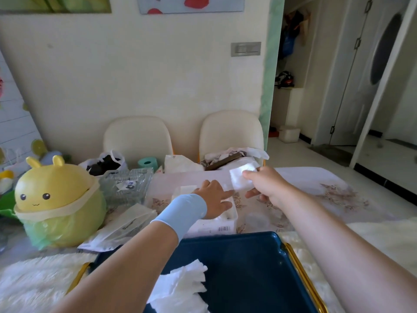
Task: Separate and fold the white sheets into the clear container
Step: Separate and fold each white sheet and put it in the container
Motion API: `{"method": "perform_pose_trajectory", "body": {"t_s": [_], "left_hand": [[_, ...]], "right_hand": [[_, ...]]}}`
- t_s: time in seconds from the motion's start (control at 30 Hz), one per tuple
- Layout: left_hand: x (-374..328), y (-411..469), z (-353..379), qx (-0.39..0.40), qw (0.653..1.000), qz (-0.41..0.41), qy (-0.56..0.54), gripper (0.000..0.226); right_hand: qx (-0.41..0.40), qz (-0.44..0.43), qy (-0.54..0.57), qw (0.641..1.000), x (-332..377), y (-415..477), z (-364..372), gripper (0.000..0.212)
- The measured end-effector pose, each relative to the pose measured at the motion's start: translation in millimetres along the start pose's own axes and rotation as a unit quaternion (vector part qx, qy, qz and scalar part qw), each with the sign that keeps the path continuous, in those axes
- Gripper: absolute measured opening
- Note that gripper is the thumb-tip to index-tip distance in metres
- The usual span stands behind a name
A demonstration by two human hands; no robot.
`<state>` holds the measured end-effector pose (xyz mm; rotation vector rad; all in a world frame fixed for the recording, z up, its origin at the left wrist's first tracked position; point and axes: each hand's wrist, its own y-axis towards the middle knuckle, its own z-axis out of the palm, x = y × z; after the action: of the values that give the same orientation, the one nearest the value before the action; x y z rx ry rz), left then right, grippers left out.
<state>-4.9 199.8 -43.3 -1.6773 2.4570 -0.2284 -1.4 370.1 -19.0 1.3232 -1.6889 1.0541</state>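
Blur smeared the middle of the table (316, 199), so the container (228, 219) read only as a pale, clear-walled box with a barcode label on its near side. The left hand (213, 196) covered much of its top, and nothing inside could be made out beyond something white. The tray (248, 256), dark blue with gold handles, was cut off by the bottom edge. So was the crumpled pile (180, 288) of white sheets on its left part, which the left forearm partly hid. Both arms entered from below, elbows out of view.

The left arm reached forward over the tray, a light blue wristband (182, 211) round the wrist. Its hand lay palm down on the container, fingers straight and spread, pointing right, with nothing visibly held. The right arm stretched in from the lower right. The right hand (264, 184) hovered above the table, just beyond and to the right of the container, thumb and fingers pinching a small folded sheet (240, 178) by its right edge. The sheet hung in the air, clear of the container, its lower corner close to the left fingertips; whether they touched could not be told. A yellow bin (56, 199) stood at the far left.
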Motion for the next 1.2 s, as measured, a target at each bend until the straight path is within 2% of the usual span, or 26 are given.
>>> {"method": "perform_pose_trajectory", "body": {"t_s": [0.07,0.27,0.47,0.57,0.7,0.87,0.97,1.03,1.07,1.2], "left_hand": [[1.7,2.8,6.6,0.013,1.000,0.003,0.012,0.049],[13.8,4.8,6.0,-0.065,0.995,-0.034,-0.074,0.040],[-6.4,19.1,-4.5,-0.088,0.991,-0.093,-0.037,0.044],[-7.1,23.8,-4.7,-0.107,0.985,-0.120,-0.063,0.031],[-5.8,23.4,-8.0,-0.091,0.985,-0.113,-0.095,0.027],[-4.6,19.9,-9.6,-0.068,0.985,-0.129,-0.090,0.053],[-2.3,21.8,-9.8,-0.048,0.989,-0.116,-0.078,0.054],[0.3,27.0,-7.5,-0.045,0.990,-0.103,-0.082,0.048],[0.9,28.1,-7.0,-0.044,0.990,-0.101,-0.084,0.045],[4.6,32.2,-2.0,-0.049,0.988,-0.105,-0.100,0.048]], "right_hand": [[0.003,0.013,0.005,1.000,-2.4,5.7,1.8,0.036],[0.013,-0.004,-0.001,1.000,-6.0,13.1,11.3,0.027],[0.021,0.006,0.013,1.000,-6.7,17.5,21.0,0.029],[0.062,-0.017,-0.043,0.997,-9.9,16.0,22.7,0.032],[0.048,-0.058,-0.124,0.989,-14.3,16.0,22.8,0.034],[0.071,-0.130,-0.178,0.973,-20.0,17.7,24.0,0.028],[0.015,-0.148,-0.160,0.976,-21.9,25.4,27.9,0.035],[-0.027,-0.114,-0.105,0.988,-17.4,30.5,27.2,0.036],[-0.020,-0.079,-0.081,0.993,-14.0,32.1,27.0,0.035],[0.053,0.032,-0.147,0.987,-9.0,29.9,32.5,0.033]]}}
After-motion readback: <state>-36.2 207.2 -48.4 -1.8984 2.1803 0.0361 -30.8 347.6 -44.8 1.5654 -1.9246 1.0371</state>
